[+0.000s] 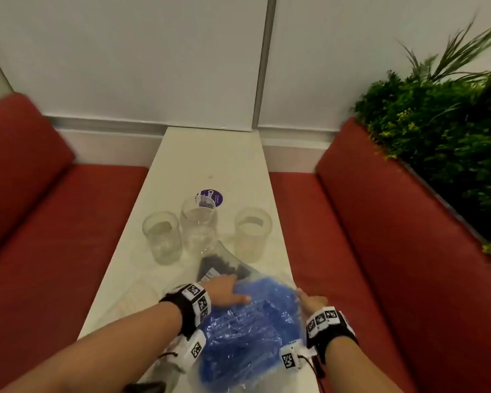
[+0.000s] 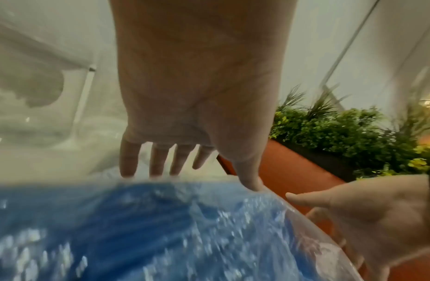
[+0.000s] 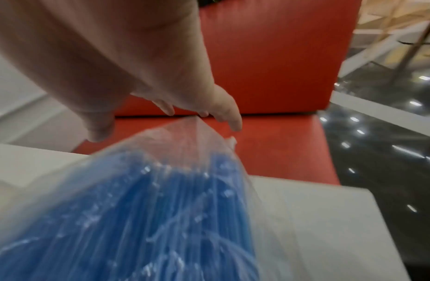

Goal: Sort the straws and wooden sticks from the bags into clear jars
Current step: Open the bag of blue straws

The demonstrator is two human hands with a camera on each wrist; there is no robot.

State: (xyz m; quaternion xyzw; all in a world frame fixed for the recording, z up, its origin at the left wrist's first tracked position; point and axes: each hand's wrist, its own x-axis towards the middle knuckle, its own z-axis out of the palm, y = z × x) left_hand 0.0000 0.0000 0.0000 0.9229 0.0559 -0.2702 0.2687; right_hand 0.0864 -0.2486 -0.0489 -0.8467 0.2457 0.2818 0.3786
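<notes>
Straws, blue, in a clear bag (image 1: 247, 327): at the near end of the tabletop (image 1: 210, 163), toward its right edge, bag crinkled and apparently unopened.
Left hand (image 1: 224, 290): laid flat on the far left part of that bag, fingers (image 2: 158, 161) straight and spread, thumb pressing the plastic; gripping nothing.
Right hand (image 1: 312, 303): at the bag's right side by the tabletop's right edge, fingers (image 3: 223, 112) extended and relaxed beside a raised corner of plastic; no pinch visible.
Second bag, dark contents (image 1: 224, 268): just beyond the blue one, partly under the left hand; contents too blurred to name.
Third clear bag, pale contents (image 1: 131, 302): toward the near left edge, faint; possibly the wooden sticks, cannot tell.
Clear jars, three: left jar (image 1: 162, 236), middle jar (image 1: 199, 225), right jar (image 1: 253, 234), in a row across mid-tabletop, upright, all empty.
Purple round sticker (image 1: 211, 197): behind the middle jar.
Red bench seats (image 1: 366, 236): both sides.
Green plants (image 1: 442, 123): far right.

Step judged: first bag being steadied, sorting not yet begun. Next move calls for finding the bag's opening, pinching and parting the plastic, then drawing out a bundle of straws.
</notes>
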